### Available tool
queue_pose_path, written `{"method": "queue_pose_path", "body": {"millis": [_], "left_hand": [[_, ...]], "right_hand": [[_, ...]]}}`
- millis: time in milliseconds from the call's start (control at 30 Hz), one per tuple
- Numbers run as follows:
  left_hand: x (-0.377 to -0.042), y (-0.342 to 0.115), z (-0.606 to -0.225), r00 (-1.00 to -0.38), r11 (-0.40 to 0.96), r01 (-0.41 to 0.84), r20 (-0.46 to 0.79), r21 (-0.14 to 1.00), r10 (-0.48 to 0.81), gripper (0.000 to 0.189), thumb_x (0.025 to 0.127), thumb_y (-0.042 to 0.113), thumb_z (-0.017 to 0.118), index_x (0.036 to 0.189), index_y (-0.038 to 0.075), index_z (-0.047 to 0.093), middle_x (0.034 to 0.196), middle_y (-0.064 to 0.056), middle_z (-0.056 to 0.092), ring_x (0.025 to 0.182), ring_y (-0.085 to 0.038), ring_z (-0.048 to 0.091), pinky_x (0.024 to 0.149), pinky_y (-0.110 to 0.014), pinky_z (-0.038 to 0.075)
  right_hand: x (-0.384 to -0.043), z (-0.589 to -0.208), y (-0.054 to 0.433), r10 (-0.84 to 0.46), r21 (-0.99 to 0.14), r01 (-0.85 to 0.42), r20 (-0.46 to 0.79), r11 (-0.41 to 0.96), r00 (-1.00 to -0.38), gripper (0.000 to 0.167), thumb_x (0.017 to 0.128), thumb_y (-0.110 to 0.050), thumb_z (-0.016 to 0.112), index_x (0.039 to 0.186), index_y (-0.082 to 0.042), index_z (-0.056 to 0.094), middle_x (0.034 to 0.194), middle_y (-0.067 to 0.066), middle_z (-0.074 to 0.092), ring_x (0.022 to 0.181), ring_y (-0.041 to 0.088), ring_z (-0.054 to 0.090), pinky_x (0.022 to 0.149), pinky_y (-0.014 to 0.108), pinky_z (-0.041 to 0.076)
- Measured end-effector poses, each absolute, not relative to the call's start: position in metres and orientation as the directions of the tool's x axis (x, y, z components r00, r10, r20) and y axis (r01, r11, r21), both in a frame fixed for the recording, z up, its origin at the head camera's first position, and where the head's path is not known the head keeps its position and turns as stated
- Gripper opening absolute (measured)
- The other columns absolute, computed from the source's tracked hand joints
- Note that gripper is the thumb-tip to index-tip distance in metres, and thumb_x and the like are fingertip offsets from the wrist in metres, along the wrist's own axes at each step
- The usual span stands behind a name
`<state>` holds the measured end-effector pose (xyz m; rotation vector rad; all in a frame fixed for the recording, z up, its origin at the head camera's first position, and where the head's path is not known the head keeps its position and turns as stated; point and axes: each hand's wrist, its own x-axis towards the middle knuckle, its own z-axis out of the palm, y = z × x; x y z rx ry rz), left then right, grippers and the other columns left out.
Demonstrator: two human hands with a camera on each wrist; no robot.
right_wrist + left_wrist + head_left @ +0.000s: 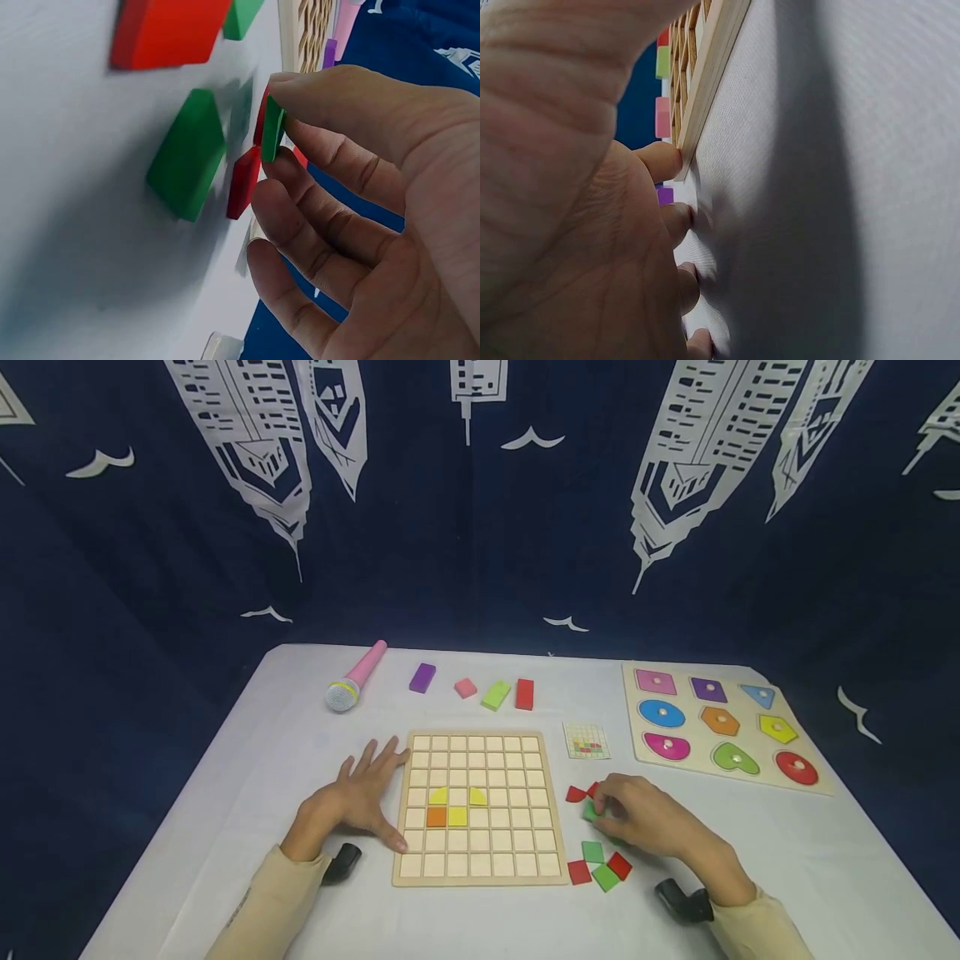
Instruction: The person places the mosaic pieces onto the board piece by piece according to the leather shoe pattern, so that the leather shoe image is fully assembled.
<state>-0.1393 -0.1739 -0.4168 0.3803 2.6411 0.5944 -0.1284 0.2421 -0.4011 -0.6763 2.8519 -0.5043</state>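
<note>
A wooden grid board [480, 885] lies on the white table. On it sit an orange square tile [437, 817], a yellow square tile [457, 816] and two yellow rounded tiles [477, 797]. My left hand [360, 797] is spread at the board's left edge, thumb and index fingertip touching the frame. Right of the board, my right hand [645, 814] pinches a green square tile [272, 127] between thumb and fingers, just over the table. Red tiles [244, 182] and another green tile [187, 156] lie close below those fingers. Nearer me is a cluster of red and green tiles [592, 852].
A small pattern card [587, 741] lies beyond my right hand. A shape puzzle board [693, 760] is at the back right. Along the back are a pink toy microphone [360, 672] and purple [422, 677], pink [465, 687], lime [496, 695] and red [524, 694] blocks.
</note>
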Motion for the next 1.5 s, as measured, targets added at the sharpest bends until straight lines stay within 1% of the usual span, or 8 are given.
{"method": "queue_pose_path", "body": {"millis": [200,400,533,800,1033,1267,1400,1500], "left_hand": [[-0.141,-0.174,-0.417,-0.884,0.878,0.162,-0.329,0.450,0.332,0.145,0.046,0.051,0.098,0.160,0.009,0.019,0.169,-0.019,0.001,0.154,-0.046,-0.005,0.120,-0.069,0.001],[-0.142,-0.174,-0.417,-0.885,0.877,0.165,-0.324,0.451,0.334,0.145,0.046,0.051,0.098,0.160,0.009,0.019,0.169,-0.019,0.002,0.154,-0.046,-0.006,0.120,-0.070,0.000],[-0.142,-0.174,-0.417,-0.886,0.877,0.163,-0.324,0.453,0.331,0.145,0.046,0.050,0.098,0.160,0.009,0.019,0.169,-0.019,0.002,0.154,-0.046,-0.006,0.119,-0.070,0.000],[-0.143,-0.174,-0.416,-0.885,0.873,0.174,-0.316,0.455,0.341,0.144,0.046,0.050,0.098,0.159,0.009,0.019,0.168,-0.019,0.002,0.153,-0.046,-0.006,0.119,-0.070,0.001],[-0.144,-0.175,-0.416,-0.883,0.873,0.179,-0.317,0.453,0.346,0.145,0.046,0.052,0.098,0.159,0.009,0.019,0.168,-0.020,0.001,0.153,-0.047,-0.006,0.119,-0.070,0.001],[-0.145,-0.178,-0.417,-0.878,0.869,0.184,-0.321,0.459,0.355,0.144,0.048,0.053,0.097,0.160,0.008,0.017,0.168,-0.020,-0.001,0.153,-0.046,-0.007,0.119,-0.070,0.000],[-0.144,-0.179,-0.418,-0.874,0.864,0.189,-0.321,0.466,0.365,0.144,0.049,0.053,0.097,0.160,0.008,0.017,0.168,-0.020,-0.001,0.153,-0.047,-0.007,0.119,-0.071,0.000],[-0.143,-0.178,-0.418,-0.874,0.864,0.190,-0.321,0.466,0.366,0.144,0.049,0.053,0.097,0.160,0.008,0.017,0.168,-0.020,0.000,0.153,-0.047,-0.007,0.119,-0.071,0.000]], "right_hand": [[-0.131,-0.399,0.232,-0.493,-0.358,-0.439,-0.073,0.824,-0.867,0.020,0.079,-0.021,0.084,0.084,-0.023,0.065,0.086,-0.013,0.061,0.081,0.010,0.052,0.073,0.024,0.052],[-0.133,-0.395,0.215,-0.539,-0.375,-0.484,-0.051,0.791,-0.841,0.018,0.081,-0.021,0.083,0.084,-0.023,0.065,0.084,-0.012,0.060,0.079,0.009,0.051,0.072,0.024,0.050],[-0.134,-0.391,0.200,-0.579,-0.389,-0.520,-0.042,0.760,-0.814,0.017,0.082,-0.020,0.082,0.086,-0.021,0.065,0.081,-0.010,0.058,0.079,0.010,0.051,0.071,0.024,0.048],[-0.134,-0.385,0.155,-0.683,-0.428,-0.610,-0.025,0.667,-0.730,0.011,0.085,-0.018,0.078,0.090,-0.017,0.068,0.085,-0.007,0.063,0.077,0.010,0.055,0.069,0.022,0.050],[-0.132,-0.382,0.110,-0.763,-0.373,-0.707,-0.003,0.600,-0.646,0.006,0.085,-0.016,0.077,0.088,-0.017,0.072,0.088,-0.008,0.067,0.078,0.005,0.053,0.075,0.022,0.051],[-0.129,-0.385,0.072,-0.815,-0.330,-0.763,-0.032,0.555,-0.579,0.005,0.086,-0.017,0.077,0.089,-0.017,0.073,0.086,-0.009,0.067,0.075,0.002,0.054,0.074,0.018,0.050],[-0.127,-0.389,0.059,-0.828,-0.321,-0.779,-0.030,0.539,-0.560,0.004,0.086,-0.017,0.077,0.088,-0.018,0.074,0.084,-0.010,0.067,0.075,0.001,0.054,0.074,0.017,0.050],[-0.124,-0.391,0.052,-0.827,-0.299,-0.784,-0.033,0.544,-0.561,0.005,0.085,-0.017,0.078,0.087,-0.019,0.073,0.083,-0.011,0.065,0.076,0.000,0.053,0.075,0.017,0.049]]}}
